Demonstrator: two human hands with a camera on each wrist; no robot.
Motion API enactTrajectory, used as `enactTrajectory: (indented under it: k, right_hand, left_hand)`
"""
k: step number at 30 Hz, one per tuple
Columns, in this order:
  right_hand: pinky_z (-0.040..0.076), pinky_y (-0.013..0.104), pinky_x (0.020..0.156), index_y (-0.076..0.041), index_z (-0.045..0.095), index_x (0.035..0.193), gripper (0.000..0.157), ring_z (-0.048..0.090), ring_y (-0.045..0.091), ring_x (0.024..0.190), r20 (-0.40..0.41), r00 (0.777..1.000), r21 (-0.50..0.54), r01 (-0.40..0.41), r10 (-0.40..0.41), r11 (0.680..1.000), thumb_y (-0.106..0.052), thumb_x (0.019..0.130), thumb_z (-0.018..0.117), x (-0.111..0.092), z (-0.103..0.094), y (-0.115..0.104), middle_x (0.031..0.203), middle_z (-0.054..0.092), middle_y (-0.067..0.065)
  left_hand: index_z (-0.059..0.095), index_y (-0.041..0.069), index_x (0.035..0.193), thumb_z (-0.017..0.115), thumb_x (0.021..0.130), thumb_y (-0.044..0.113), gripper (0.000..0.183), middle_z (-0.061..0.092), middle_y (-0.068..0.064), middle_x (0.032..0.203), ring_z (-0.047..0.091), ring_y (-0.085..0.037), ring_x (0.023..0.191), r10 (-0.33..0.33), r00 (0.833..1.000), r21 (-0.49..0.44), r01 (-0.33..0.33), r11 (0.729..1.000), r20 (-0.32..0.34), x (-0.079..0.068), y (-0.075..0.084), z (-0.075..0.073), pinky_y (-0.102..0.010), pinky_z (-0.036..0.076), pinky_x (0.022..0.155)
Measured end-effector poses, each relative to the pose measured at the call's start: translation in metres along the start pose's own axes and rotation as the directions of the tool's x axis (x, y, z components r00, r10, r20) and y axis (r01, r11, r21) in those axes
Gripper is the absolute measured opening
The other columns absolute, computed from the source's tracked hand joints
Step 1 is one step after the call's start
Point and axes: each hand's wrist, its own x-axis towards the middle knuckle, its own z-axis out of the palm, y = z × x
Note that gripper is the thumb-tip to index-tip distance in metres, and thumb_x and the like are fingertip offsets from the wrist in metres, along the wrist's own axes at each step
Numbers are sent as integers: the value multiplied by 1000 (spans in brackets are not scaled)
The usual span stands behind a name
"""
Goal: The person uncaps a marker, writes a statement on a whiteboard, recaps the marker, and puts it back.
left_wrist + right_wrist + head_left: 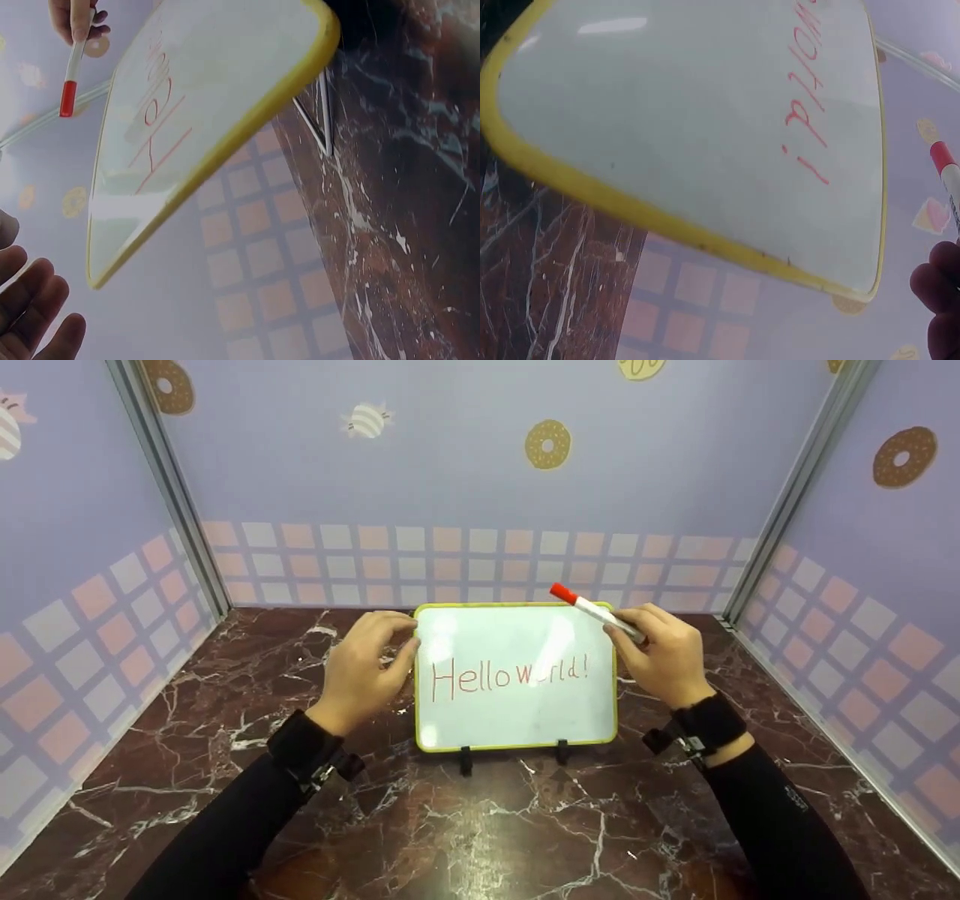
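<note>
A whiteboard (517, 712) with a yellow rim stands upright, leaning back a little, and bears "Hello World!" in red writing. My right hand (666, 651) grips a capped whiteboard marker (592, 607) with a white barrel and red cap, at the board's upper right corner. The cap end points up and left. At the board's left edge is my left hand (367, 664), thumb and fingers apart and bent toward the rim. In the left wrist view, the fingers (34, 300) hold nothing and show a gap from the rim.
Two black feet (465, 760) support the board's lower edge, and a thin metal leg (324, 112) shows behind it. Beneath is a dark red marbled tabletop (495, 840). Patterned lilac walls (450, 472) enclose the back and both sides, with metal posts (180, 502) at the corners.
</note>
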Motion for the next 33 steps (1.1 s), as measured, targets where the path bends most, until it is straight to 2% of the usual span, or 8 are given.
enactTrajectory:
  k: [8,14,25,33]
  right_hand:
    - [40,18,64,-5,85,110,14,61,18,66,-29,996,-24,-88,87,996,-9,97,87,-4,-7,16,87,74,7]
    - [42,20,63,-2,84,111,15,61,17,68,2,990,-81,-143,143,986,-11,100,86,-9,-12,31,88,73,10]
    - [37,30,61,-2,85,111,17,55,17,66,27,971,-168,-232,240,958,-13,99,87,-22,-13,57,85,72,12]
    - [48,49,63,-4,85,112,19,64,32,71,68,938,-220,-317,339,923,-16,99,88,-33,-16,73,88,74,15]
  left_hand:
    - [76,2,123,77,104,15,23,77,-15,126,72,-33,119,-71,997,42,70,997,6,0,-13,-5,-49,63,98]
    - [76,3,124,75,105,16,23,77,-15,126,72,-33,120,-117,993,74,115,991,22,-3,-25,-8,-50,64,97]
    - [75,2,123,75,105,15,22,77,-17,124,71,-36,114,-184,982,122,178,976,36,-11,-47,-12,-51,63,93]
    - [75,2,123,74,106,16,23,77,-16,123,70,-36,110,-251,966,152,240,959,58,-16,-59,-14,-51,62,90]
